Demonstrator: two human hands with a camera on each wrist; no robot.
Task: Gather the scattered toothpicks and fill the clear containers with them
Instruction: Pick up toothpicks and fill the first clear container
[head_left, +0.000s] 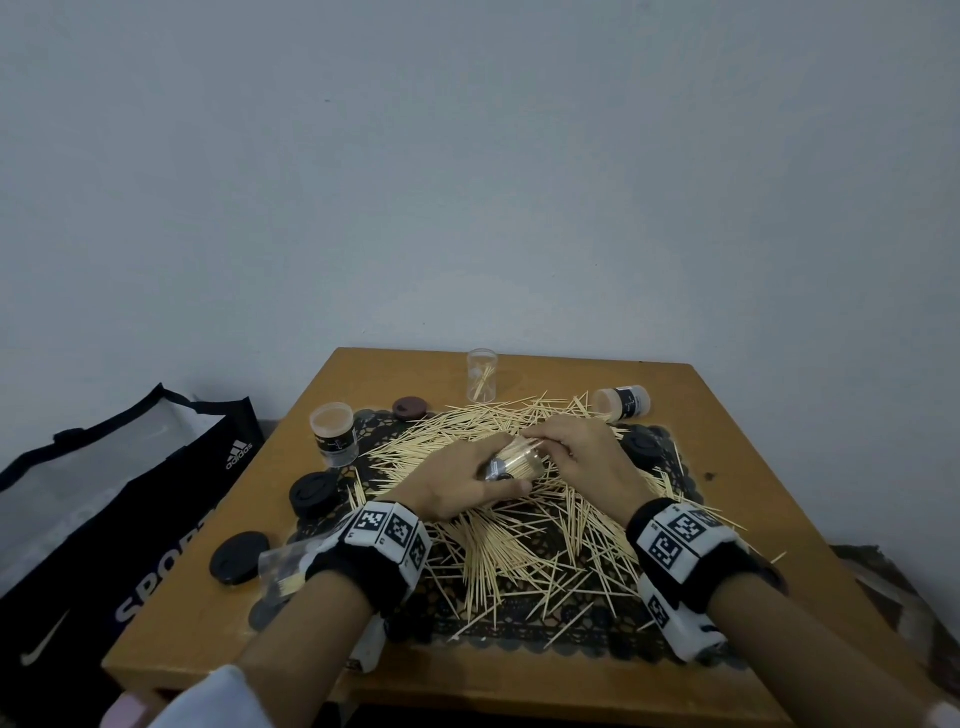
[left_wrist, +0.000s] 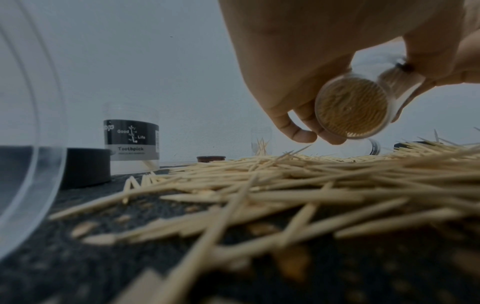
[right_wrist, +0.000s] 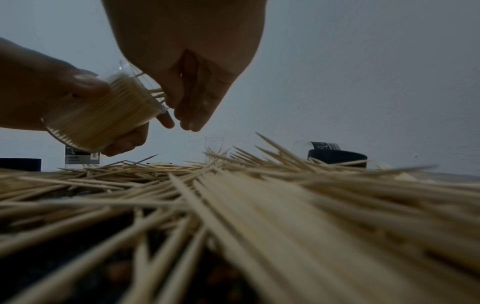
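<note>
A heap of scattered toothpicks (head_left: 519, 545) covers a dark lace mat (head_left: 519, 636) on the wooden table. My left hand (head_left: 457, 483) grips a clear container (head_left: 519, 462), tilted with its mouth toward the right and packed tight with toothpicks; its round base (left_wrist: 353, 107) faces the left wrist camera. My right hand (head_left: 571, 457) is at the container's mouth, its fingertips pinching a small bunch of toothpicks (right_wrist: 154, 92) that stick out of the opening. Both hands hover just above the heap (right_wrist: 233, 185).
A full labelled container (head_left: 333, 431) stands at the left, a nearly empty clear one (head_left: 483, 374) at the back, and a full one (head_left: 621, 402) lies on its side at the right. Black lids (head_left: 311, 493) (head_left: 239, 557) (head_left: 641, 447) and a brown lid (head_left: 409, 406) lie around. A sports bag (head_left: 104, 519) sits on the floor left.
</note>
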